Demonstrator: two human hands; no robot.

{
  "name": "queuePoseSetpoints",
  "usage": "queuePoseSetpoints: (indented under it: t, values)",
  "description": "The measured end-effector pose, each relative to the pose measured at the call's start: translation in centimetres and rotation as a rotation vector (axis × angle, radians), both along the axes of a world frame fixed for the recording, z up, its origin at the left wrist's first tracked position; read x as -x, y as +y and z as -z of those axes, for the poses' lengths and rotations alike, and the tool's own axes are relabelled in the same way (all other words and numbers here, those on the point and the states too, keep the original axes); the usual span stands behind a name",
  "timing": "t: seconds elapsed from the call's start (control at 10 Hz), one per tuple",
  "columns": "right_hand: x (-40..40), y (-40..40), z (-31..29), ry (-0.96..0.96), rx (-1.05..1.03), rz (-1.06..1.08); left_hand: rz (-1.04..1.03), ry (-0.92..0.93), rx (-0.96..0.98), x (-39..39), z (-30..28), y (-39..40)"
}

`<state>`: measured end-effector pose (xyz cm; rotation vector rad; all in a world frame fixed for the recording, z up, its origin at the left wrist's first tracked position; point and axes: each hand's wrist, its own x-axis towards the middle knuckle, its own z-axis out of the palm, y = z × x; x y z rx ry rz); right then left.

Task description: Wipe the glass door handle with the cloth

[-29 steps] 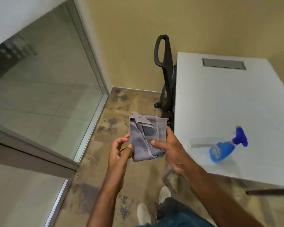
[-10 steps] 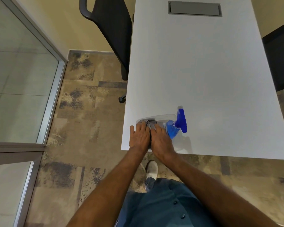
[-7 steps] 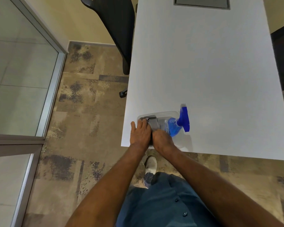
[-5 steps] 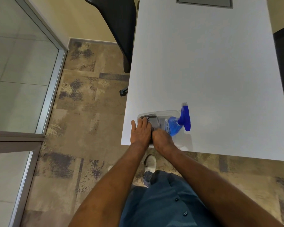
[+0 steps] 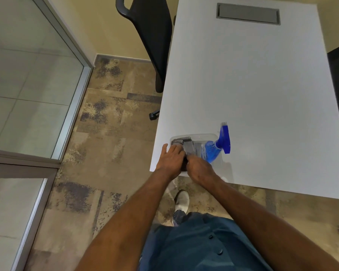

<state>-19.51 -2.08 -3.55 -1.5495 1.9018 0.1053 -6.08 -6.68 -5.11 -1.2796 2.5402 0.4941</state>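
Cloth (image 5: 189,146) | in clear tray (image 5: 213,136) beside spray (image 5: 215,148), surface (image 5: 252,85) corner, likely stowing | left hand (image 5: 171,159) flat, pressing it; right hand (image 5: 199,168) curled on its edge | handle unseen

You are looking at an evenly lit, fairly bright room, with soft light from above and no hard glare on the white desk (image 5: 252,85). A faint shadow falls on the desk just right of the spray bottle (image 5: 215,148), and the glass panel (image 5: 27,85) shows pale, hazy reflections. The wide lens bends straight edges toward the corners, and fine detail looks slightly soft throughout.
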Motion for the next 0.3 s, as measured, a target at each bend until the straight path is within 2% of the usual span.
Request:
queuePoseSetpoints:
  t: [0.1,0.3]
  values:
    - [-0.4,0.3,-0.9,-0.012,0.076,0.01,0.024,0.064,0.108,-2.4,-1.0,1.3]
    - [-1.9,-1.5,-2.7,0.059,0.088,-0.124,-0.196,0.071,0.177,-7.3,-2.3,2.4]
